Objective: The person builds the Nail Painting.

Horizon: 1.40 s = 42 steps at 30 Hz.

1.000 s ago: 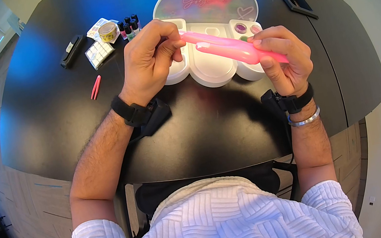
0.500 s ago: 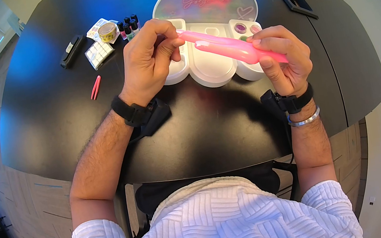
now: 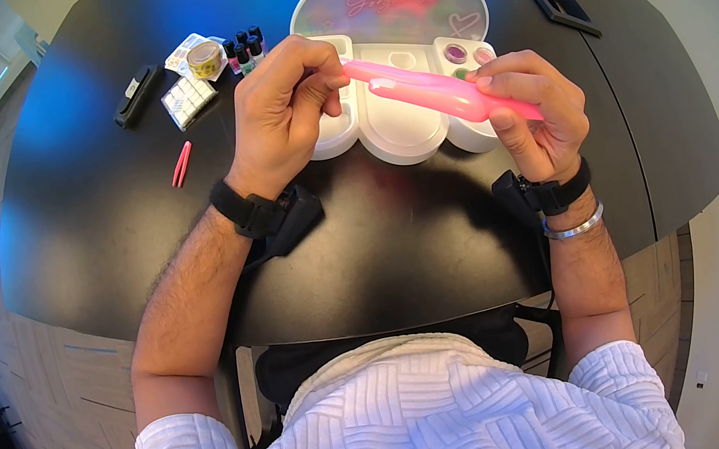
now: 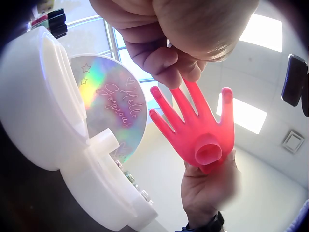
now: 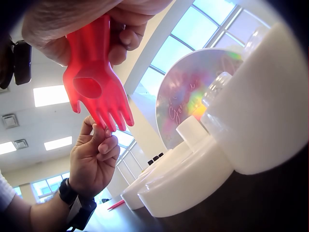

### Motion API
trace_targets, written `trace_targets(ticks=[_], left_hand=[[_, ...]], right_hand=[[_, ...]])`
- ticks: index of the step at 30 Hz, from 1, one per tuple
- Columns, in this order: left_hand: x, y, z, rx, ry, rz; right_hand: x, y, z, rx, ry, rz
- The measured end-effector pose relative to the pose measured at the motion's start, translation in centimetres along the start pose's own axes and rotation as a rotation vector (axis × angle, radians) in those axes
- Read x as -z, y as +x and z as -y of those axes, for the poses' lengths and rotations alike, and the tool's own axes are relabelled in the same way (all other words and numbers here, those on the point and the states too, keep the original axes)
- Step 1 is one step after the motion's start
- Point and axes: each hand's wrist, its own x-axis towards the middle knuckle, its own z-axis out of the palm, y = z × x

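A glossy pink model hand with spread fingers is held up above the white tray set, palm side with a round socket turned down in both wrist views. My right hand grips its wrist end, thumb below and fingers on top. At the other end, the thumb and fingers of my left hand pinch the tip of one of its middle fingers. A whitish bit shows by my left fingertips in the head view; they hide most of it. The model hand's thumb stands apart from the pinched finger.
Behind stands the white tray set with an upright oval panel and small glitter pots. To the left lie pink tweezers, a white compartment box, a tape roll, several nail polish bottles and a black case.
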Motion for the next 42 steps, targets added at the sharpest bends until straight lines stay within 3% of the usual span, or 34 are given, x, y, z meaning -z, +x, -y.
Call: trace_targets(ticks=[42], left_hand=[[0.23, 0.06, 0.06, 0.006, 0.020, 0.009]], right_hand=[[0.04, 0.02, -0.17, 0.010, 0.004, -0.005]])
